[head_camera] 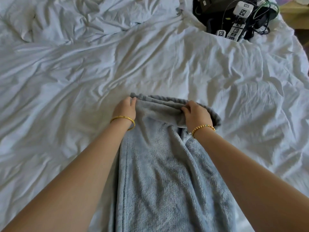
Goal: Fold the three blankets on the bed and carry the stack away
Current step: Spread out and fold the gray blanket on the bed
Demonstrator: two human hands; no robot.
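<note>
A grey-blue fleece blanket (160, 173) lies lengthwise on the bed (83, 72), its far edge lifted and doubled back. The left hand (124, 108) pinches that edge's left corner; the right hand (197, 114) has its fingers curled round the right end. Wide rumpled sheet lies open on both sides; a heap of black gear with cables (237, 17) sits well apart at the far right.

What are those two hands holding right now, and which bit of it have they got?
Both hold the grey-blue fleece blanket at its far, turned-over end: the left hand grips the left corner, the right hand pinches the right side.
</note>
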